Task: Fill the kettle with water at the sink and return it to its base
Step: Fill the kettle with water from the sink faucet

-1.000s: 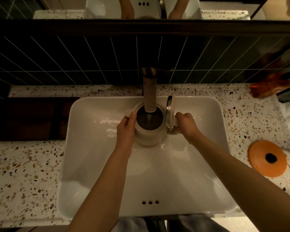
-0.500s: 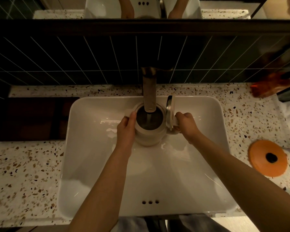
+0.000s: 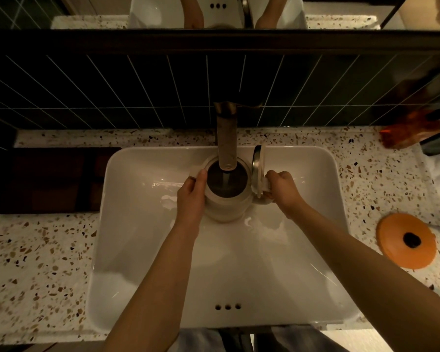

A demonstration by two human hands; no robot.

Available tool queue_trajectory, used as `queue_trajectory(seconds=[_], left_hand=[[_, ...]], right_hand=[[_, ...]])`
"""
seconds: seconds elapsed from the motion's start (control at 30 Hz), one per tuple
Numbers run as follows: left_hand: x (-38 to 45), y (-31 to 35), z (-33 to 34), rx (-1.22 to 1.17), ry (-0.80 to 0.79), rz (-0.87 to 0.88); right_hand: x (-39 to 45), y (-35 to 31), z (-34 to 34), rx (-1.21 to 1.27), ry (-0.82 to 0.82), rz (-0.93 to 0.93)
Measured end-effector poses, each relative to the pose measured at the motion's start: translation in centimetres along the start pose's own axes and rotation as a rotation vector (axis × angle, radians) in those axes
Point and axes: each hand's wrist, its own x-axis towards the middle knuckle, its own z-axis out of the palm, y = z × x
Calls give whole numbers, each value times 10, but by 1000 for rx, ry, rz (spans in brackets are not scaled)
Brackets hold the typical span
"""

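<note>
Because the head view is dim and wide-angled, several details stay uncertain: the water level inside the kettle (image 3: 226, 196) cannot be read, its interior being a dark well crossed by a pale stream from the tap (image 3: 226, 138); the spout end overhangs the mouth and hides part of the rim; the kettle's foot is masked by its own body, so contact with the basin floor cannot be told. The kettle stands upright within the sink (image 3: 142, 250), at the rear centre, directly under the tap; its lid (image 3: 257, 171) is hinged open and stands on edge at the right side. The left hand (image 3: 191, 199) is wrapped against the kettle's left wall, thumb at the rim; the right hand (image 3: 283, 190) is clenched round the handle, which its fingers largely conceal. Both forearms run out of the lower frame edge. On the speckled counter (image 3: 36, 262), well right of the sink, lies the orange round base (image 3: 405, 241) with a dark centre; an orange-brown object (image 3: 404, 133) at the far right rear is too blurred to identify; a mirror strip (image 3: 214, 11) along the top repeats sink and arms, cut off by the frame.
</note>
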Motion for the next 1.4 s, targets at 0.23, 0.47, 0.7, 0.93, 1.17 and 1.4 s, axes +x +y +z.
queue_trajectory(seconds=[0.23, 0.47, 0.7, 0.93, 1.17, 1.4], left_hand=[[0, 1, 1, 29, 1, 12], [2, 3, -4, 59, 6, -21], [11, 22, -13, 332, 104, 295], [36, 82, -3, 734, -69, 900], [41, 106, 27, 968, -325, 1224], [42, 95, 34, 1016, -358, 1250]], right_hand=[[-2, -2, -1, -1, 2, -4], [-2, -3, 0, -3, 39, 26], [-3, -3, 2, 24, 70, 52], [-5, -7, 1, 38, 71, 38], [-9, -9, 2, 34, 85, 25], [-6, -6, 1, 19, 80, 30]])
